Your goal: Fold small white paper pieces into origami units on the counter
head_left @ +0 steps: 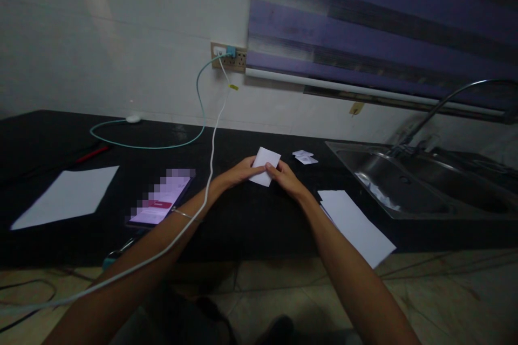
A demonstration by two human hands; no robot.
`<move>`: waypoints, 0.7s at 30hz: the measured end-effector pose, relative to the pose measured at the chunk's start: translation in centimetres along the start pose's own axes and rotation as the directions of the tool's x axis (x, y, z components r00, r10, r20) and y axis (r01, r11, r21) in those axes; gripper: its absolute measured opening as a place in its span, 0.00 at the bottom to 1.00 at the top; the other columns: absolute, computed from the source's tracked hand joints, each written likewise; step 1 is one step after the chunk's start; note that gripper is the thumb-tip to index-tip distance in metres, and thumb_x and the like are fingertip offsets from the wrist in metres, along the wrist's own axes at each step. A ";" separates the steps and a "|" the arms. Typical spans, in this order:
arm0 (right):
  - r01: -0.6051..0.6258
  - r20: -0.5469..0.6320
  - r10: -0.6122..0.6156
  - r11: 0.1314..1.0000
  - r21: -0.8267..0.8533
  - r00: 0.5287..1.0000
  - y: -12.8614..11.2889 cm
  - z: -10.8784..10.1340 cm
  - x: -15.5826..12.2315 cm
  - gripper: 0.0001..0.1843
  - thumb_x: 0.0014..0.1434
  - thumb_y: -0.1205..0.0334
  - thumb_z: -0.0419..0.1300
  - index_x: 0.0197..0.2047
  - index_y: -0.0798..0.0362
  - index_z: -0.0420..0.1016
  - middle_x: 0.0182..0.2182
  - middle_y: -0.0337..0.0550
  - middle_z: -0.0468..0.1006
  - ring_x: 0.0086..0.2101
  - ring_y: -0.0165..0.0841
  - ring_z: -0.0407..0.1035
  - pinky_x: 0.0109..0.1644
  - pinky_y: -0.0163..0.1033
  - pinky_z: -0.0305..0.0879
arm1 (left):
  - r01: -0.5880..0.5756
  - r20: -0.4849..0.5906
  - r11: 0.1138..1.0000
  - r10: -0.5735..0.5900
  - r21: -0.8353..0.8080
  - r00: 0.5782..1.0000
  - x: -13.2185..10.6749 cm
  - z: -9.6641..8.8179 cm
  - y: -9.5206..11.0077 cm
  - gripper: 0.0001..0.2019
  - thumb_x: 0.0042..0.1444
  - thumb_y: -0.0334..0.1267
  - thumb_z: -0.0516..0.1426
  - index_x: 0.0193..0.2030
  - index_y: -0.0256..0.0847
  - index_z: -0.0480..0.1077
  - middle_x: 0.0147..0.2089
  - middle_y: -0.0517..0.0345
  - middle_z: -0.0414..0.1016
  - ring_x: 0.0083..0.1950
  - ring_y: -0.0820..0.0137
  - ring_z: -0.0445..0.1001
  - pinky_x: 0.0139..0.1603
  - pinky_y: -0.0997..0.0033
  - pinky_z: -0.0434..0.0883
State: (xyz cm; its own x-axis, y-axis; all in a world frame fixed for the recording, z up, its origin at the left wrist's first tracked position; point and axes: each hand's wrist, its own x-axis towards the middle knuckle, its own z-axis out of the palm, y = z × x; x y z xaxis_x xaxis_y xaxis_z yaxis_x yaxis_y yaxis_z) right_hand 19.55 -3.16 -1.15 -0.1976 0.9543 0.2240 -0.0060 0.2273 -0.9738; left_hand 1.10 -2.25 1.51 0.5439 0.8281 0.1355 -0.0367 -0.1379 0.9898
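Between my two hands is a small folded piece of white paper (264, 163), held up a little over the black countertop (251, 226). My left hand (242, 170) grips its left edge, with the thumb lying across the front. From the right side my right hand (283, 174) pinches it, thumb on the front near the middle. The fingers behind the paper are hidden. Just beyond my right hand lie a few small folded white papers (305, 157). Nearer to my right forearm is a stack of white paper sheets (358, 226).
A lit phone or tablet (156, 205) and a white sheet (67, 197) lie to the left. A white cable (213, 145) crosses over my left forearm from the wall socket (230, 57). A teal cable (162, 147) curves along the back. At right is a steel sink (388, 183) with a faucet (429, 113).
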 end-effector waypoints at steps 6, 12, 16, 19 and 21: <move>0.043 -0.124 -0.046 0.999 -0.028 0.991 -0.3 -0.1 0.3 0.23 0.51 0.45 0.69 0.42 0.54 0.80 0.36 0.43 0.82 0.32 0.33 0.73 0.35 0.37 0.68 | -0.021 -0.018 1.000 0.021 0.006 1.000 0.0 -0.4 -0.2 0.27 0.49 0.49 0.69 0.50 0.32 0.72 0.44 0.45 0.79 0.40 0.64 0.76 0.41 0.67 0.71; 0.043 -0.211 -0.050 0.998 -0.039 0.976 -0.5 -0.5 0.2 0.22 0.46 0.42 0.72 0.30 0.53 0.77 0.29 0.40 0.80 0.30 0.33 0.71 0.36 0.38 0.69 | -0.038 -0.040 0.999 0.039 0.030 0.998 0.3 -0.7 -0.8 0.29 0.50 0.47 0.68 0.54 0.31 0.70 0.47 0.43 0.79 0.41 0.63 0.76 0.41 0.66 0.71; -0.005 -0.269 0.017 0.999 0.048 0.963 -0.7 -0.2 0.1 0.22 0.40 0.45 0.75 0.28 0.53 0.77 0.28 0.41 0.80 0.30 0.34 0.72 0.37 0.40 0.70 | -0.053 -0.037 0.995 0.056 0.078 0.998 0.5 -1.0 -1.2 0.31 0.52 0.49 0.67 0.57 0.30 0.69 0.51 0.40 0.78 0.43 0.62 0.77 0.42 0.66 0.71; -0.068 -0.279 0.108 0.986 0.150 0.954 -1.0 0.0 0.0 0.22 0.35 0.49 0.78 0.28 0.54 0.78 0.27 0.41 0.79 0.28 0.33 0.71 0.37 0.41 0.71 | -0.067 -0.062 0.989 0.076 0.130 0.995 0.6 -1.3 -1.5 0.33 0.52 0.49 0.67 0.58 0.28 0.68 0.52 0.38 0.77 0.44 0.61 0.77 0.42 0.66 0.71; -0.095 -0.282 0.148 0.976 0.194 0.948 -1.2 0.0 0.0 0.22 0.33 0.52 0.79 0.28 0.54 0.79 0.25 0.40 0.79 0.27 0.32 0.71 0.38 0.41 0.71 | -0.072 -0.070 0.987 0.083 0.146 0.994 0.7 -1.3 -1.5 0.33 0.53 0.48 0.67 0.60 0.27 0.68 0.53 0.37 0.76 0.45 0.60 0.77 0.42 0.66 0.71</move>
State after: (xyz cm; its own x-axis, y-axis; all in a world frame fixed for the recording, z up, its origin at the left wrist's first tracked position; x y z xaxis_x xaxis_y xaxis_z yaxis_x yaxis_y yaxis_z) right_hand 19.52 -3.38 -0.01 0.0885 0.9929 0.0792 -0.1774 0.0939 -0.9796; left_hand 0.41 -0.75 0.14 0.4788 0.8498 0.2203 0.0466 -0.2752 0.9603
